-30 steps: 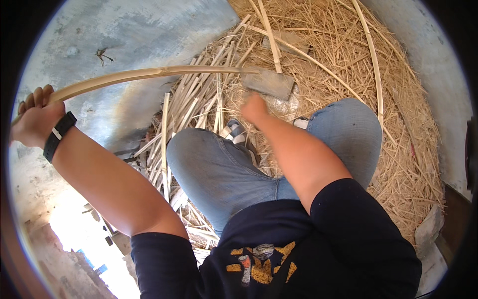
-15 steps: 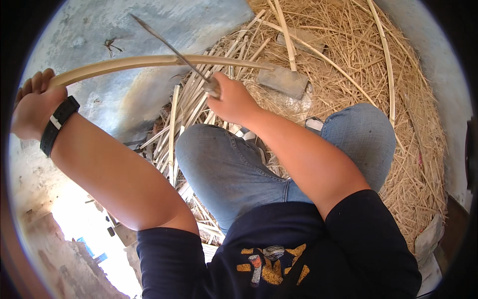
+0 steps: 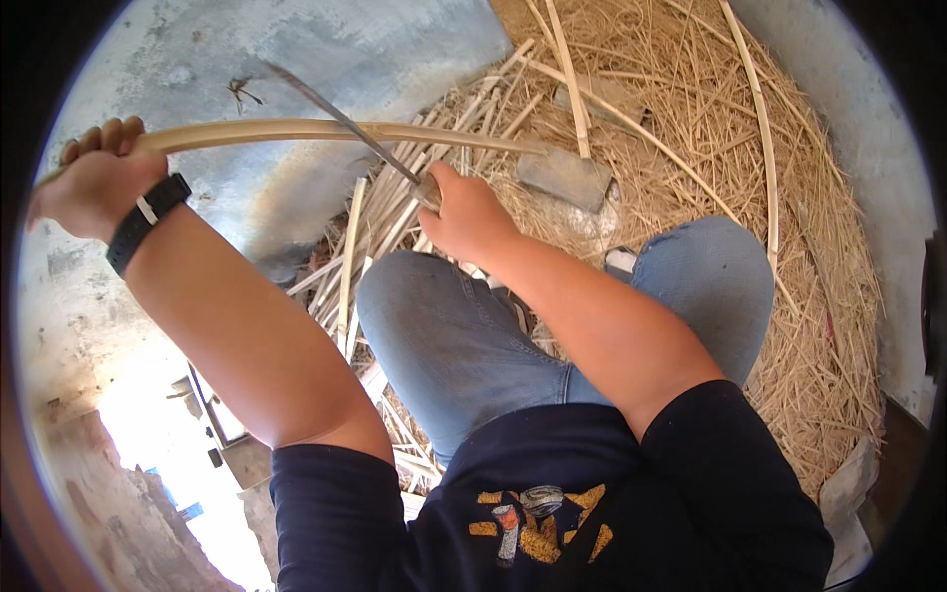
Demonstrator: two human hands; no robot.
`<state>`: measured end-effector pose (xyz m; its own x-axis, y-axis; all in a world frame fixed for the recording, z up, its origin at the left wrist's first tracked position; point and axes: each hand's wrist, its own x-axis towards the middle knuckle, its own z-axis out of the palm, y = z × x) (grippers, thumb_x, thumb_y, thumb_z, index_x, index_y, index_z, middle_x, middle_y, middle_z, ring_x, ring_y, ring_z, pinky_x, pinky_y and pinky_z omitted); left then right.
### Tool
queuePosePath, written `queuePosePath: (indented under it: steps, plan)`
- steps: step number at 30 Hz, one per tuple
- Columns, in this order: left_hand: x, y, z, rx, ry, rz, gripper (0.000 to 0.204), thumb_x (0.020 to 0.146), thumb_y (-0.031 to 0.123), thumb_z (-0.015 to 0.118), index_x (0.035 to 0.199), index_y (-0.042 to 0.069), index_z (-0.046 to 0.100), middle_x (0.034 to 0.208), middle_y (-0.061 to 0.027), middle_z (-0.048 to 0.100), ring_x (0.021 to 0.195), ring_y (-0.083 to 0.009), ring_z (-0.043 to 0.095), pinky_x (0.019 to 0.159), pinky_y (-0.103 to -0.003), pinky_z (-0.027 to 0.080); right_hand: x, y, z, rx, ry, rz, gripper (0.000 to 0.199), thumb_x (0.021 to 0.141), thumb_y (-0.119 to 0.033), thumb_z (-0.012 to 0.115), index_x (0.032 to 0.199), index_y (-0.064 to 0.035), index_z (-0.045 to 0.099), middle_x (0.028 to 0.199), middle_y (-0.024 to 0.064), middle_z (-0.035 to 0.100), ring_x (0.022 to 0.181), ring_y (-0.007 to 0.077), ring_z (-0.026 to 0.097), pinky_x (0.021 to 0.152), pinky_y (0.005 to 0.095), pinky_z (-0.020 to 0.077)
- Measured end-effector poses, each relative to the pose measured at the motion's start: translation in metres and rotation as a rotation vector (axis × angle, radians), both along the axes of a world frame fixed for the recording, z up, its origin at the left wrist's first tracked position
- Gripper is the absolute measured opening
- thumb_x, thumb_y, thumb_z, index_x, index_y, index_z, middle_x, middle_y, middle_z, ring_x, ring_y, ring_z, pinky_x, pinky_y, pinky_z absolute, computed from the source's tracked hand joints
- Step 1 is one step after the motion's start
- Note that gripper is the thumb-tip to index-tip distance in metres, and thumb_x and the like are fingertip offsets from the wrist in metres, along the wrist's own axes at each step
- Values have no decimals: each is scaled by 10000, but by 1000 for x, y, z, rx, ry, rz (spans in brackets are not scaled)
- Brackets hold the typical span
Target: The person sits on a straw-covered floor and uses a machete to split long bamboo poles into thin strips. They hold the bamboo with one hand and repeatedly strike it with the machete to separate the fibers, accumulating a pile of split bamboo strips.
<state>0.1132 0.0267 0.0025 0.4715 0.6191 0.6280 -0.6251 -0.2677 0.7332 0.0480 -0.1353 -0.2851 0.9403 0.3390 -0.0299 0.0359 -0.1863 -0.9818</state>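
Litter of pale shavings point(image 3: 819, 247) spreads over the floor ahead of you, up to the wall on its right; a bluish wall point(image 3: 395, 49) closes off its upper left edge. Your bent knees, the left point(image 3: 414, 316) and the right point(image 3: 705, 286), stand apart at the litter's near edge, which seems to give your arms room between and above them. Along the litter's left edge, split slats point(image 3: 380, 222) lie roughly side by side.

The long bamboo strip point(image 3: 256, 132) is raised at your left and arches across the wall to the grey block point(image 3: 565, 179) on the litter; its far end reaches the block's upper left edge, probably to give it firm backing. The knife point(image 3: 316, 102) slants across the strip in this view, tip up and left; whether the blade touches it, you cannot tell from here.

Your left hand point(image 3: 94, 187) has its fingers curled round the strip's near end, likely to steady it and set its angle. Your right hand point(image 3: 469, 217) is closed round the knife's handle point(image 3: 428, 192), leaving the blade free. Smallest is your dark wristband point(image 3: 146, 225), clear of the strip.
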Motion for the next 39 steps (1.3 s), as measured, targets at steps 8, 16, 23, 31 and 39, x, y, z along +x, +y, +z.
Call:
queuePosePath:
  steps: [8,16,23,31,39]
  plan:
    - [-11,5,-8,-60,-25,65,705,984,725,108,777,99,358,624,-34,311,532,-159,210,503,-292,234,-21,-5,59,28,-21,142,324,861,-98,651,1135,48,556,887,239,685,813,339,715,724,443,568]
    - [6,-19,6,-10,18,-2,743,959,771,142,769,83,353,616,-52,298,532,-173,209,509,-308,214,15,-22,-39,-187,159,-76,369,890,-84,616,1220,58,532,989,244,690,848,334,716,774,430,584]
    - [4,-30,6,-20,-27,14,719,978,729,152,773,74,363,636,-66,325,537,-180,249,515,-325,236,-6,-11,38,113,76,28,363,875,-67,626,1214,37,548,978,212,667,861,256,688,717,371,567]
    - [16,-28,11,6,3,0,708,988,713,152,757,79,365,640,-56,318,539,-178,238,518,-322,234,-6,-10,13,68,105,-19,297,864,-103,661,1098,44,553,889,244,685,848,338,717,758,445,564]
    - [5,-28,11,21,-20,-38,711,976,738,159,773,84,350,635,-55,311,538,-179,238,509,-315,229,-9,-11,50,86,-94,67,332,863,-98,646,1155,36,560,903,249,685,824,368,709,770,447,570]
